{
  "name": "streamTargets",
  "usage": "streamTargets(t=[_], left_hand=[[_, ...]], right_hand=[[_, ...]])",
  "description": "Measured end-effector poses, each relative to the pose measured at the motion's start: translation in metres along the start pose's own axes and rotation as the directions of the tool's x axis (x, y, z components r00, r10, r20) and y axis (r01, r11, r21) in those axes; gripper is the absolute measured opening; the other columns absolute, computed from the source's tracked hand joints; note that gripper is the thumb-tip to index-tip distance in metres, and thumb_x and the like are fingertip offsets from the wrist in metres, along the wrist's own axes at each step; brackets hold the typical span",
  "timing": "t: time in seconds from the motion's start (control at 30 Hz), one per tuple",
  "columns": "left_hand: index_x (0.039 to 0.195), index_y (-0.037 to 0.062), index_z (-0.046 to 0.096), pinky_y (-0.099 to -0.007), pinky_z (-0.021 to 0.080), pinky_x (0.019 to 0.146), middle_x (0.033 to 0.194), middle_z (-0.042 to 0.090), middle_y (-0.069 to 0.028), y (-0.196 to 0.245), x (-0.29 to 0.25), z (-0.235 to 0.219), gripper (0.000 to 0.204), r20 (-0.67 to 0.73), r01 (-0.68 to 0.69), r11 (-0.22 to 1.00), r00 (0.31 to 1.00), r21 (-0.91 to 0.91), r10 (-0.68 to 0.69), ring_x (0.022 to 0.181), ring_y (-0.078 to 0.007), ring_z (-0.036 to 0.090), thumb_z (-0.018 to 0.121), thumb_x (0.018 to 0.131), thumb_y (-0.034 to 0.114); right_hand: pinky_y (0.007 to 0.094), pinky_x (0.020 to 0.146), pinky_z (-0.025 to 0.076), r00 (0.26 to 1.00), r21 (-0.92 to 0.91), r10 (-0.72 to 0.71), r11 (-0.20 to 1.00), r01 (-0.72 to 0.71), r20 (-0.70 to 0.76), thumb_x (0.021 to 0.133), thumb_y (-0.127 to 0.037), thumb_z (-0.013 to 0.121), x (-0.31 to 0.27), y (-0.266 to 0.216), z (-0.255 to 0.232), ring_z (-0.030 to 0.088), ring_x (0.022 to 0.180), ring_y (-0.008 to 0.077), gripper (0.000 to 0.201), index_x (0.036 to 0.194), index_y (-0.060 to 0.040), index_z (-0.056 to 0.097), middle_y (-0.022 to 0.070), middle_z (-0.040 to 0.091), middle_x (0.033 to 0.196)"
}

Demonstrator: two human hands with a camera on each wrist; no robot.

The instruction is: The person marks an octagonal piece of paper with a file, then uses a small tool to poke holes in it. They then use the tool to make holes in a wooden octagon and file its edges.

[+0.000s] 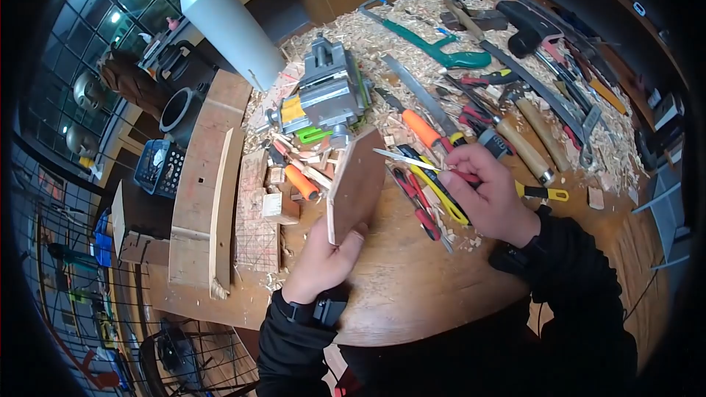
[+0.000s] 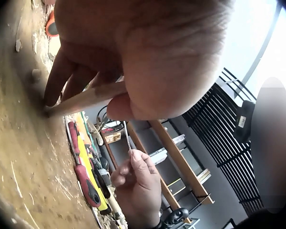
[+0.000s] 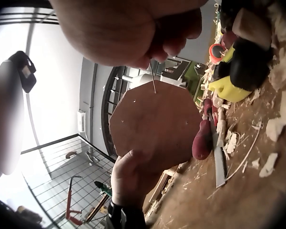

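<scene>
The left hand [image 1: 323,259] grips the lower edge of a flat, many-sided wooden board [image 1: 355,184], held tilted up above the bench. In the right wrist view the broad face of the board [image 3: 155,121] shows a few small holes, with the left thumb lying on it. The right hand [image 1: 489,195] holds a thin pointed metal tool [image 1: 401,158] by its red handle, its tip towards the board. In the right wrist view the thin metal shaft [image 3: 153,78] overlaps the board near its upper edge; whether it touches, I cannot tell.
A metal vise [image 1: 327,95] stands behind the board among wood shavings. Files, saws and screwdrivers, one with an orange handle [image 1: 421,129], lie at the centre and right. Long wooden planks [image 1: 202,191] and a small wooden block [image 1: 281,208] are on the left.
</scene>
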State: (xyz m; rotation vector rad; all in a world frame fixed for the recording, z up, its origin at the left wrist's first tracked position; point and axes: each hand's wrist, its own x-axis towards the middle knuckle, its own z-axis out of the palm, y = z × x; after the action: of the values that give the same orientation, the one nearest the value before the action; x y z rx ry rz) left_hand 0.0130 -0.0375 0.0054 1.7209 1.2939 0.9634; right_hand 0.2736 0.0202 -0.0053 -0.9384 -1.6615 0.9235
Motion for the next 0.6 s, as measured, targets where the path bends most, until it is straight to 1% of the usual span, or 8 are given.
streamTargets(t=[0.1,0.17,0.2,0.27,0.37,0.43,0.5,0.6], left_hand=[[0.119,-0.0037,0.055,-0.0313,0.048,0.085,0.103,0.064,-0.0105,0.001,0.001,0.0,0.027,-0.005,-0.003,0.999,1.0,-0.038,0.003,0.094,-0.017,0.058,0.054,0.092,0.004],[0.121,-0.0041,0.054,-0.0306,0.047,0.087,0.108,0.064,-0.01,-0.002,-0.001,-0.001,0.029,0.021,0.044,0.997,0.999,-0.07,-0.042,0.097,-0.0168,0.058,0.055,0.093,0.005],[0.122,-0.0044,0.054,-0.0303,0.047,0.088,0.11,0.064,-0.0098,-0.002,-0.001,0.0,0.03,-0.006,0.037,0.995,0.999,-0.09,-0.038,0.099,-0.0165,0.059,0.055,0.093,0.004],[0.124,-0.0044,0.053,-0.0298,0.047,0.091,0.117,0.063,-0.0096,-0.004,0.001,-0.001,0.032,-0.03,0.054,0.991,0.998,-0.124,-0.058,0.106,-0.0157,0.059,0.057,0.093,0.003],[0.125,-0.0036,0.053,-0.0303,0.047,0.092,0.118,0.063,-0.0097,-0.008,0.0,0.003,0.034,-0.08,0.074,0.974,0.992,-0.212,-0.093,0.107,-0.0157,0.059,0.058,0.093,0.003],[0.125,-0.0034,0.053,-0.0304,0.047,0.093,0.119,0.063,-0.0093,-0.004,0.001,0.003,0.034,-0.085,0.072,0.97,0.992,-0.233,-0.094,0.108,-0.0158,0.059,0.058,0.092,0.002],[0.124,-0.0038,0.053,-0.0301,0.048,0.092,0.119,0.063,-0.0093,0.002,0.002,-0.002,0.034,-0.086,0.252,0.945,0.958,-0.21,-0.274,0.107,-0.016,0.059,0.058,0.091,0.002],[0.124,-0.0036,0.054,-0.0305,0.048,0.092,0.118,0.063,-0.0093,-0.009,0.002,-0.007,0.034,-0.071,0.235,0.948,0.964,-0.216,-0.255,0.107,-0.0164,0.059,0.058,0.091,0.002]], right_hand=[[0.0316,0.067,0.05,0.997,-0.105,0.071,0.992,-0.066,0.04,0.089,-0.002,0.063,0.0,-0.007,-0.005,0.066,0.075,0.0174,0.017,0.104,-0.0021,0.054,0.0118,0.062,0.082],[0.0355,0.065,0.049,0.983,-0.085,-0.172,0.982,0.166,-0.066,0.088,-0.003,0.063,0.0,-0.002,-0.001,0.066,0.076,0.0246,0.015,0.102,-0.0018,0.055,0.0135,0.062,0.084],[0.0355,0.065,0.049,0.983,-0.088,-0.168,0.983,0.162,-0.074,0.088,-0.003,0.063,0.001,-0.003,-0.003,0.066,0.076,0.0246,0.015,0.102,-0.0018,0.055,0.0135,0.062,0.084],[0.0379,0.066,0.05,0.918,-0.256,-0.394,0.893,0.37,-0.046,0.088,-0.003,0.063,0.004,-0.006,-0.009,0.065,0.078,0.0306,0.011,0.098,-0.0015,0.058,0.0151,0.062,0.087],[0.032,0.067,0.051,0.903,-0.333,-0.429,0.855,0.398,-0.021,0.086,-0.001,0.067,0.01,-0.01,-0.016,0.066,0.076,0.0252,0.01,0.095,-0.0013,0.063,0.0138,0.065,0.087],[0.0325,0.066,0.051,0.913,-0.344,-0.408,0.86,0.377,-0.02,0.087,-0.005,0.068,0.01,-0.012,-0.013,0.067,0.074,0.0258,0.009,0.095,-0.0015,0.064,0.013,0.067,0.086],[0.0333,0.064,0.051,0.981,-0.226,-0.194,0.955,0.193,0.018,0.09,-0.01,0.067,0.011,-0.014,-0.009,0.067,0.071,0.0268,0.01,0.095,-0.0016,0.064,0.0126,0.066,0.083],[0.0361,0.062,0.05,0.992,-0.28,-0.103,0.952,0.12,0.075,0.092,-0.014,0.066,0.017,-0.014,-0.01,0.066,0.069,0.0285,0.013,0.094,-0.0023,0.063,0.0137,0.065,0.08]])
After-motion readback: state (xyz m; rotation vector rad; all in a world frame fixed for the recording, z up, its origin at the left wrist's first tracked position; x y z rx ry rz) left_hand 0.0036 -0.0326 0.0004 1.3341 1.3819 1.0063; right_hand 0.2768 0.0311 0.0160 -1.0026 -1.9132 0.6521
